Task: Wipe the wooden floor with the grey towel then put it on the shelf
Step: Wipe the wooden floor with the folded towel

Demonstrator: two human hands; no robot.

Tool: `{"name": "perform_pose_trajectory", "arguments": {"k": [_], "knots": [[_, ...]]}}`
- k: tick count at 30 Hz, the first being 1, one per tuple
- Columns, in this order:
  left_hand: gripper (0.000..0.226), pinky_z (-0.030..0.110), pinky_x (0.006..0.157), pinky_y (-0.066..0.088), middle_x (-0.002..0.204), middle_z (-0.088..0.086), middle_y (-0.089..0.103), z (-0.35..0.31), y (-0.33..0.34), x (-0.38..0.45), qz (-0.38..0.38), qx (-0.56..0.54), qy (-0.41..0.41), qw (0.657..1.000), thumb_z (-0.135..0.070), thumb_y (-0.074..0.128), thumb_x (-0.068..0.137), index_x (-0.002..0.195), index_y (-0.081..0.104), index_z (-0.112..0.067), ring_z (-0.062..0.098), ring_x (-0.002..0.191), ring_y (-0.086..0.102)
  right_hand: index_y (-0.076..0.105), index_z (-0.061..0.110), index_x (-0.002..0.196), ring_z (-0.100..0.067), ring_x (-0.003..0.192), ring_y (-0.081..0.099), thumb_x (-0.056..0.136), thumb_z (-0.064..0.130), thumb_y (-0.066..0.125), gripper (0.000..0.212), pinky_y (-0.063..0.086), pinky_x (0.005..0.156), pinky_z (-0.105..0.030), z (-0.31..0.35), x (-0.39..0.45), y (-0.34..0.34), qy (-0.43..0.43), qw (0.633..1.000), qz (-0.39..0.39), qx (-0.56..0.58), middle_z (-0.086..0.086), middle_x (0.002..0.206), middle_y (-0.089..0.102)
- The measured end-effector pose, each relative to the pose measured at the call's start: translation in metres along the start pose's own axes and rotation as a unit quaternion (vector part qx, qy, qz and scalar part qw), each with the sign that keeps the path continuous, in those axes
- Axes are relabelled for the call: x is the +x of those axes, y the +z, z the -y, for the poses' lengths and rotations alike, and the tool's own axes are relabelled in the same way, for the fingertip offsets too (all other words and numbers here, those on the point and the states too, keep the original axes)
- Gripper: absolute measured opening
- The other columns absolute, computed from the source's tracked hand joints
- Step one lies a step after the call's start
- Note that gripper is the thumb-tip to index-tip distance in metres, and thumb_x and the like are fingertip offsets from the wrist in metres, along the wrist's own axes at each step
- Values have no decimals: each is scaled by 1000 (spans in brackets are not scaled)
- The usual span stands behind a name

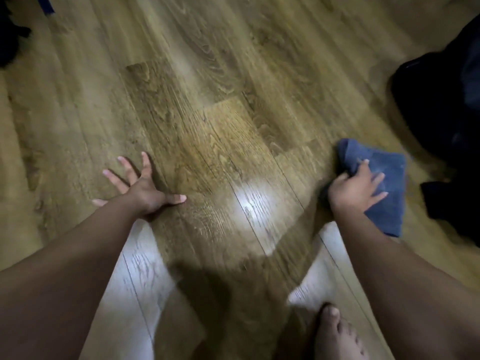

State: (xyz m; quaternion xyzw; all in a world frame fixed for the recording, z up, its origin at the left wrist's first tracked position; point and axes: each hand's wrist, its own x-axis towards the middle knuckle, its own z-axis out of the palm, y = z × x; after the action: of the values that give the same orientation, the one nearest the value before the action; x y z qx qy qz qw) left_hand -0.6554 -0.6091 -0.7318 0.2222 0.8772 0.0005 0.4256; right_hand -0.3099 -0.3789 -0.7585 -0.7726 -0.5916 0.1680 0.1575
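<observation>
The task sits in its wiping stage. The right hand (355, 188) presses down on the grey towel (384, 188), which lies folded on the wooden floor (207, 100) at the right of the view; the fingers are spread across the cloth and the thumb seems to curl round its near edge, though motion blur makes that grip hard to confirm. The left hand (141, 187) is splayed wide and flat on the bare boards, holding nothing, apparently bracing the person's weight.

How much floor has been wiped cannot be told: the sheen on the planks near the middle may be lamp glare rather than dampness. Judged from this, wiping is under way and the putting away is all still to do; no shelf is in view.

By count: one towel, two hands, and one bare foot (337, 333) at the lower edge. Dark heaps (441, 113) lie at the right, just beyond the towel, and another dark mass (10, 29) sits at the upper left corner; what they are is unclear.
</observation>
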Motion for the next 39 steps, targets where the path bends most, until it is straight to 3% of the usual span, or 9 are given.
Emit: {"name": "perform_pose_trajectory", "arguments": {"k": [4, 7, 9, 15, 19, 24, 31, 35, 39], "knots": [[120, 79, 102, -13, 157, -10, -42, -32, 20, -21, -35, -30, 11, 999, -67, 71, 77, 152, -21, -47, 30, 145, -38, 40, 29, 149, -26, 154, 8, 87, 17, 60, 67, -7, 121, -55, 51, -104, 30, -173, 982, 68, -38, 8, 160, 33], [81, 63, 117, -16, 166, -3, -24, -52, 54, -36, -69, -170, 39, 982, -66, 29, 99, 160, -10, -29, 26, 151, -27, 46, 29, 147, -28, 153, 15, 89, 20, 56, 60, 0, 121, -58, 86, -203, 53, -369, 917, 146, -46, 12, 157, 39], [80, 56, 117, -22, 167, -4, -21, -48, 70, -40, -98, -194, 34, 976, -69, 12, 97, 161, -7, -26, 21, 152, -24, 40, 32, 150, -26, 154, 8, 96, 25, 38, 54, -1, 122, -56, 91, -231, 62, -436, 875, 196, -71, 14, 159, 34], [135, 68, 111, -19, 166, -5, -24, -65, 74, -32, -95, -149, -31, 984, -107, 14, 52, 159, -11, -29, 21, 151, -27, 41, 30, 149, -20, 154, 8, 92, 26, 51, 58, 0, 123, -49, 65, -162, 41, -479, 850, 209, -63, 14, 161, 29], [171, 73, 107, -17, 159, -3, -40, -60, 68, -31, -44, -72, -19, 996, -112, 34, 20, 153, -29, -25, 23, 146, -37, 41, 30, 149, -20, 154, 8, 90, 18, 54, 62, 1, 124, -46, 17, -96, 10, -369, 914, 158, -55, 14, 162, 27], [165, 77, 107, -11, 156, 0, -45, -57, 71, -36, -39, -15, -14, 999, -97, 62, 35, 150, -34, -27, 29, 145, -38, 39, 29, 148, -22, 154, 7, 92, 13, 51, 60, 1, 124, -49, -80, -35, -45, -123, 989, 70, -38, 10, 163, 25], [102, 84, 102, -9, 159, 0, -41, -78, 104, -67, -116, 77, 72, 988, -70, 48, 90, 154, -25, -36, 29, 147, -34, 43, 24, 146, -26, 153, 12, 90, 10, 51, 58, 2, 123, -51, -166, -67, -84, 59, 998, -31, -3, 5, 161, 31], [114, 75, 96, -26, 137, -2, -64, -114, 141, -86, 53, 113, 178, 976, -83, 48, 81, 140, -42, -44, 31, 129, -56, 42, 25, 147, -28, 153, 8, 93, 12, 48, 55, -2, 122, -54, -161, -63, -80, 82, 996, -36, 6, 5, 162, 30], [127, 80, 95, -21, 118, -4, -74, -119, 148, -80, 103, 153, 145, 972, -87, 57, 71, 119, -55, -50, 35, 118, -62, 38, 29, 149, -29, 154, 0, 95, 15, 46, 56, -10, 119, -59, -131, -64, -59, 95, 995, -28, 6, 11, 163, 23]]}}
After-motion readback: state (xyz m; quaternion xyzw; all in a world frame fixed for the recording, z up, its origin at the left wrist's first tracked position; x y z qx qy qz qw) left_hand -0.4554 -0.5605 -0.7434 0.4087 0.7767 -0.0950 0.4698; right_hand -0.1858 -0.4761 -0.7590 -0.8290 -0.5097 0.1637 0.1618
